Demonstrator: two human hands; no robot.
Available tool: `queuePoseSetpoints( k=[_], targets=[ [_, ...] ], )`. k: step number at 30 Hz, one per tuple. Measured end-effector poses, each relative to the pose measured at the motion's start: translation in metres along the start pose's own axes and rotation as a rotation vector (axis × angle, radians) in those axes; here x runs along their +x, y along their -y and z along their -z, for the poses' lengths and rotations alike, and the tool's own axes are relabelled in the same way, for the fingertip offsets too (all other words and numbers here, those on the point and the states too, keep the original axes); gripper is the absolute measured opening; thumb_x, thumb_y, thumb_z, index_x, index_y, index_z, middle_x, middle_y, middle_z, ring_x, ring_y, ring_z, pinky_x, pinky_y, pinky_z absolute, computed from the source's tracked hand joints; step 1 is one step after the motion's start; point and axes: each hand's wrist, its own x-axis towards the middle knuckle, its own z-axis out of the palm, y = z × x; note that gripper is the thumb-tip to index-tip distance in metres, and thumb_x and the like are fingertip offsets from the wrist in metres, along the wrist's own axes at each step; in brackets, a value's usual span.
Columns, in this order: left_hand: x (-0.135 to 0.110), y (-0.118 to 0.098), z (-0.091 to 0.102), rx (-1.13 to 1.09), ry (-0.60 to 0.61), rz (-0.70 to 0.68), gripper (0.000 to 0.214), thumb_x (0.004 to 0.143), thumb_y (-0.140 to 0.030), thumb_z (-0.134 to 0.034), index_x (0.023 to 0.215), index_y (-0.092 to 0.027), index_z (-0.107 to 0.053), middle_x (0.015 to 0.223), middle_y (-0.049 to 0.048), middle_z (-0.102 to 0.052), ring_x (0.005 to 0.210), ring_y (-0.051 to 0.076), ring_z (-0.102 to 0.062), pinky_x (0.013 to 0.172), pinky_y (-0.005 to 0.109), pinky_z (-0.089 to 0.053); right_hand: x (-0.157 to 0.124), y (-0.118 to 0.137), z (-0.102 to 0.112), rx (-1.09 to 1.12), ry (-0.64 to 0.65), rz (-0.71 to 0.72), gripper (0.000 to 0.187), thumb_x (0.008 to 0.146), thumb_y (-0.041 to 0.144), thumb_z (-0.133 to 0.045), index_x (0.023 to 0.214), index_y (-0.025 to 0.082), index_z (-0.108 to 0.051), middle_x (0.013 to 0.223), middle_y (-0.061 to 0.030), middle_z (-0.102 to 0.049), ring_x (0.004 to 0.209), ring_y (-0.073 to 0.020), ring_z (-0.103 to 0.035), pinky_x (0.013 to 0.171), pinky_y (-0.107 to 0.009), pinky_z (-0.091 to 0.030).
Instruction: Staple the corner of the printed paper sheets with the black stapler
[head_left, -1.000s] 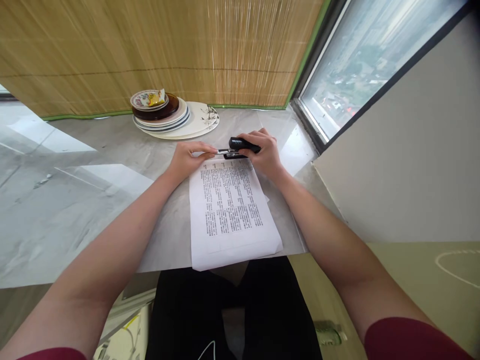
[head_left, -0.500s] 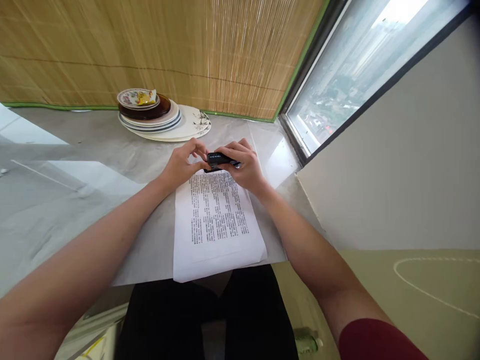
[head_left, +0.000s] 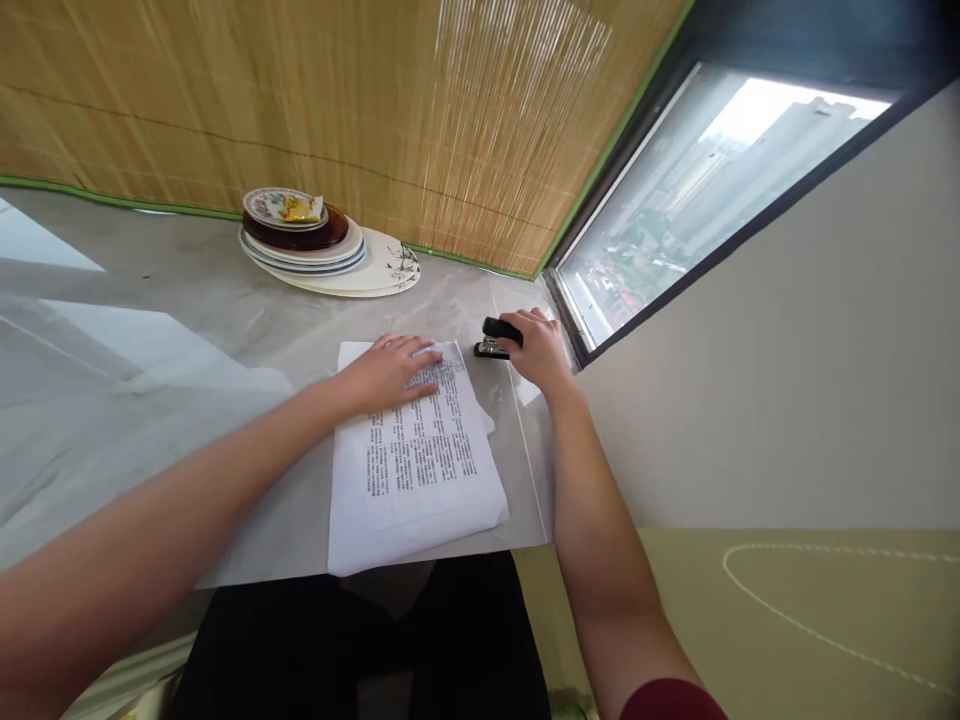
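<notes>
Printed sheets of paper [head_left: 420, 500] lie on the grey marbled table, their near edge reaching the table's front edge. My left hand [head_left: 397, 372] rests flat on the upper part of the top sheet, fingers spread. A corner of a lower sheet sticks out at the right side. To the right of the paper, my right hand [head_left: 538, 350] grips a black stapler [head_left: 495, 336] by its rear end. The stapler's jaws point left, apart from the sheets, and its back is hidden in my fingers.
A stack of plates [head_left: 352, 262] stands at the back of the table, with a small yellow packet [head_left: 302, 208] on top. Behind it hangs a bamboo blind [head_left: 300, 100]. A window [head_left: 637, 220] and a white wall [head_left: 765, 350] border the right side.
The stapler has moved right, off the paper, in my right hand. My left hand has left the stapler and now lies flat on the top sheet.
</notes>
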Motion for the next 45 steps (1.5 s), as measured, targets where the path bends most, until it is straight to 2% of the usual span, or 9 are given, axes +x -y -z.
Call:
queuePoseSetpoints(
  k=[3,7,15,19,24,28,31,35,45],
  targets=[
    [-0.001,0.011,0.002,-0.026,-0.038,-0.036,0.046,0.102,-0.052,-0.063,0.141,-0.028,-0.07,0.159,0.0138,-0.059,0.145,0.037,-0.056,0.124,0.057,-0.036,-0.001,-0.004,0.002,0.131,0.096,0.104,0.029,0.094,0.026,-0.068,0.121,0.027,-0.075,0.107,-0.0076,-0.077,0.104,-0.0296,-0.061,0.094,-0.047,-0.045],
    [-0.001,0.015,0.002,-0.131,-0.016,-0.193,0.04,0.105,-0.034,-0.06,0.145,-0.039,-0.069,0.161,0.0073,-0.059,0.151,0.032,-0.052,0.125,0.053,-0.038,-0.003,0.002,0.001,0.266,0.21,0.25,0.03,0.094,0.027,-0.069,0.124,0.028,-0.076,0.108,-0.0057,-0.078,0.101,-0.0277,-0.063,0.095,-0.044,-0.05],
    [-0.007,0.008,0.007,-0.197,0.054,-0.192,0.052,0.103,-0.032,-0.061,0.146,-0.061,-0.062,0.171,-0.006,-0.046,0.16,0.035,-0.042,0.13,0.062,-0.028,-0.004,0.011,0.005,0.183,0.203,0.225,0.03,0.094,0.028,-0.068,0.124,0.029,-0.076,0.107,-0.0064,-0.077,0.103,-0.03,-0.064,0.094,-0.048,-0.049],
    [-0.008,0.002,0.012,-0.22,0.048,-0.193,0.052,0.1,-0.03,-0.061,0.143,-0.06,-0.065,0.17,-0.0073,-0.047,0.159,0.036,-0.043,0.129,0.064,-0.027,-0.006,0.017,0.009,0.134,0.221,0.261,0.028,0.097,0.027,-0.065,0.123,0.032,-0.076,0.109,-0.0053,-0.077,0.103,-0.0298,-0.062,0.095,-0.049,-0.044],
    [-0.009,-0.004,0.015,-0.231,0.14,-0.164,0.048,0.1,-0.039,-0.061,0.144,-0.057,-0.065,0.169,-0.0074,-0.049,0.163,0.035,-0.035,0.13,0.065,-0.026,-0.007,0.032,0.01,0.125,0.285,0.296,0.029,0.1,0.026,-0.062,0.126,0.033,-0.073,0.112,-0.0042,-0.077,0.105,-0.0288,-0.061,0.096,-0.048,-0.041],
    [-0.009,-0.003,0.013,-0.262,0.096,-0.188,0.045,0.098,-0.043,-0.067,0.141,-0.058,-0.067,0.167,-0.0082,-0.052,0.161,0.035,-0.039,0.13,0.064,-0.029,-0.006,0.034,0.007,0.141,0.286,0.296,0.03,0.098,0.024,-0.063,0.125,0.032,-0.074,0.112,-0.0036,-0.077,0.104,-0.0269,-0.061,0.094,-0.046,-0.043],
    [-0.009,-0.001,0.011,-0.205,0.097,-0.241,0.046,0.104,-0.043,-0.059,0.147,-0.058,-0.062,0.171,-0.0081,-0.046,0.163,0.035,-0.036,0.131,0.066,-0.026,-0.006,0.033,0.005,0.173,0.293,0.304,0.031,0.097,0.023,-0.065,0.124,0.032,-0.076,0.112,-0.0032,-0.077,0.103,-0.0261,-0.061,0.092,-0.044,-0.044],
    [-0.01,-0.001,0.012,-0.092,0.213,-0.24,0.05,0.11,-0.043,-0.045,0.159,-0.051,-0.052,0.179,-0.0047,-0.031,0.168,0.035,-0.021,0.132,0.068,-0.015,-0.007,0.034,0.002,0.2,0.287,0.319,0.03,0.096,0.021,-0.067,0.123,0.03,-0.077,0.108,-0.0038,-0.076,0.1,-0.0255,-0.059,0.092,-0.042,-0.045],
    [-0.009,0.0,0.011,-0.068,0.247,-0.234,0.052,0.11,-0.041,-0.045,0.16,-0.053,-0.05,0.18,-0.0072,-0.029,0.169,0.034,-0.018,0.133,0.067,-0.012,-0.006,0.038,-0.002,0.158,0.31,0.28,0.032,0.095,0.016,-0.069,0.122,0.03,-0.078,0.101,-0.0047,-0.07,0.102,-0.0258,-0.057,0.093,-0.042,-0.044]
  ],
)
